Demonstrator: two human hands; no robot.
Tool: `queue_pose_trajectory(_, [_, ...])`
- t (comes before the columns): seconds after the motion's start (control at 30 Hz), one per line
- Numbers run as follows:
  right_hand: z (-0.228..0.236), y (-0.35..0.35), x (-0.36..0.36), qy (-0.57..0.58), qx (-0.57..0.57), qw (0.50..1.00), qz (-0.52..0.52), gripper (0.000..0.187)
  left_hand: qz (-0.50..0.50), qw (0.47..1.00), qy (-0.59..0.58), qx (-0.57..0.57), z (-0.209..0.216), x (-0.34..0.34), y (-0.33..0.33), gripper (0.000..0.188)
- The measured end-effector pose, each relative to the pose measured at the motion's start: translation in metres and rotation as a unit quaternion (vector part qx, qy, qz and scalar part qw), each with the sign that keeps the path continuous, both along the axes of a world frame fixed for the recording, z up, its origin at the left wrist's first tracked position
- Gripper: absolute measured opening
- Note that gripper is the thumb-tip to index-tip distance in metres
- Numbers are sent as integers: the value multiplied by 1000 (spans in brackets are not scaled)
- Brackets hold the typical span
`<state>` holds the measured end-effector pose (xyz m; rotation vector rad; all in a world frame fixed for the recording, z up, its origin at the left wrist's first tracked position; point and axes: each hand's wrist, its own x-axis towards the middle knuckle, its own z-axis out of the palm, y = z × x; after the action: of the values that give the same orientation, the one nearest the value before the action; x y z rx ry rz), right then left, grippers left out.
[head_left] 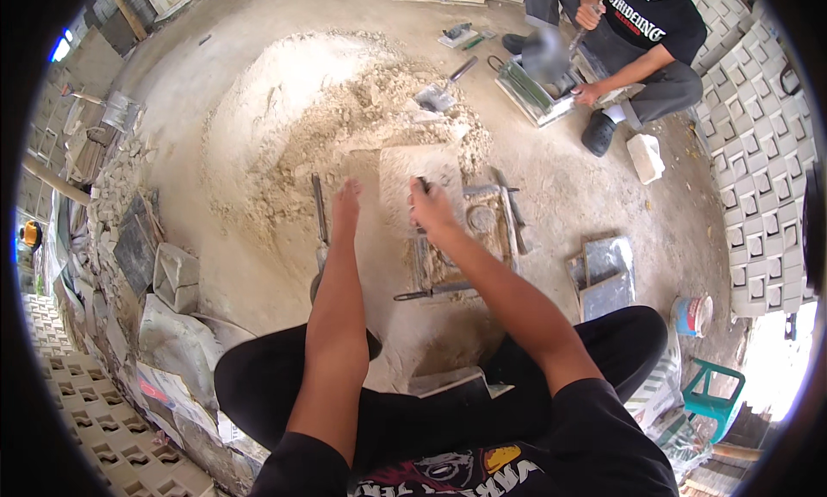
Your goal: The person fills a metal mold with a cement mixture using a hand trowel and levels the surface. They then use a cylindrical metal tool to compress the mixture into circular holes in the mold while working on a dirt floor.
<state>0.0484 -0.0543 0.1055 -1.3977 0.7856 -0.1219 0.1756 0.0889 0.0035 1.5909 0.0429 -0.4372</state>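
My right hand (pixel 433 211) is closed round a dark handle at the pale, powder-covered plate (pixel 398 171). That plate overlaps the left part of a rectangular metal mould (pixel 513 260), which has pale material and a round raised shape inside. My left hand (pixel 346 206) hovers left of the plate, apart from it, seen edge-on; its finger posture is unclear. Close to its left lies a long dark metal bar (pixel 318 206). Beyond both hands rises a large heap of pale powder (pixel 289 88), with a flat-bladed trowel (pixel 437 97) resting at its right side.
At the upper right a seated co-worker (pixel 650 32) handles another mould (pixel 538 109). A white block (pixel 644 158), grey metal plates (pixel 607 273), a bucket (pixel 692 315) and a green stool (pixel 715 394) stand to the right. Patterned blocks (pixel 758 170) line the right wall; rubble (pixel 99 247) lies left.
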Motion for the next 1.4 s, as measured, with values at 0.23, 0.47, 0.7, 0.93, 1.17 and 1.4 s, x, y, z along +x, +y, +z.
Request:
queue_pose_trajectory(0.23, [-73,58,97,27,105,990,-90,40,166,961,-137,175,-9,22,31,42])
queue_pose_trajectory(0.47, [-139,0,180,85,-39,978,-188,42,194,955,-104,198,-17,-4,19,39])
queue_pose_trajectory(0.7, [-105,13,167,113,-8,987,-110,45,244,939,-147,196,-42,-6,38,39])
queue_pose_trajectory(0.93, [-68,7,115,15,34,995,-91,42,190,963,-105,161,-23,-6,15,42])
queue_pose_trajectory(1.17, [-3,-2,55,-29,86,996,-12,39,181,981,-63,-42,-5,10,-1,50])
queue_pose_trajectory(1.4, [18,-39,29,35,7,999,33,34,110,991,-10,-81,21,-14,-30,54])
